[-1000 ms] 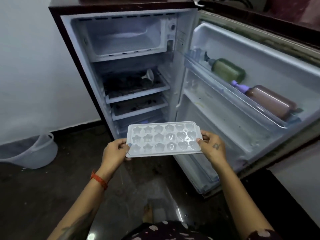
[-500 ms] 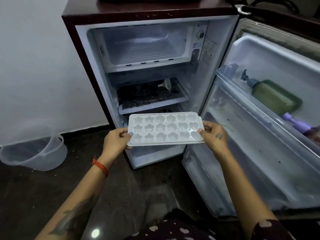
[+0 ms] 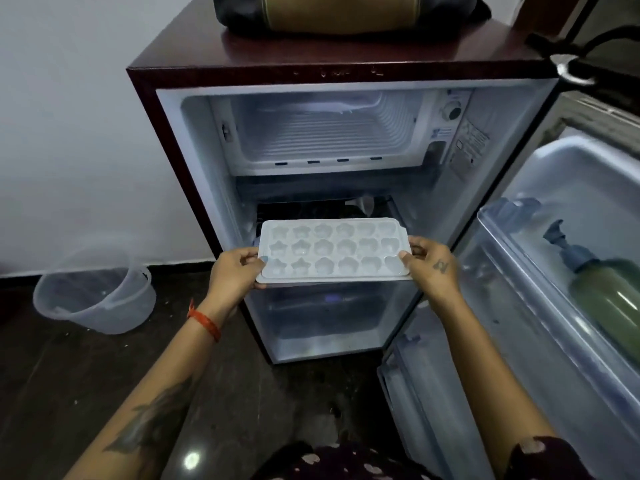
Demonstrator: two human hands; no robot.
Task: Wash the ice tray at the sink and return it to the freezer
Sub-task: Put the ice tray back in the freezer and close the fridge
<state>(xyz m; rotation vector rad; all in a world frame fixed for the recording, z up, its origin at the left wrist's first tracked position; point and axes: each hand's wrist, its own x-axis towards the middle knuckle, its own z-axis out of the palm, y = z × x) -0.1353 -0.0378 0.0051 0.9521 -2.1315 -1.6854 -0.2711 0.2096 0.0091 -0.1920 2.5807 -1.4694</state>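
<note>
A white ice tray point(image 3: 332, 251) with star and heart moulds is held level in front of the open small fridge. My left hand point(image 3: 235, 271) grips its left short edge, thumb on top. My right hand point(image 3: 431, 268) grips its right short edge. The freezer compartment point(image 3: 322, 133) sits open at the top of the fridge, above the tray, with nothing visible inside. The tray hangs at the height of the first shelf below the freezer.
The fridge door point(image 3: 568, 271) stands open to the right, with a green pump bottle point(image 3: 609, 299) in its rack. A clear plastic bucket point(image 3: 97, 292) stands on the dark floor at left. A dark bag point(image 3: 346, 12) lies on the fridge top.
The tray and both hands have come closer to the fridge front and slightly upward in the view. The view has swung so that the fridge now sits centred.
</note>
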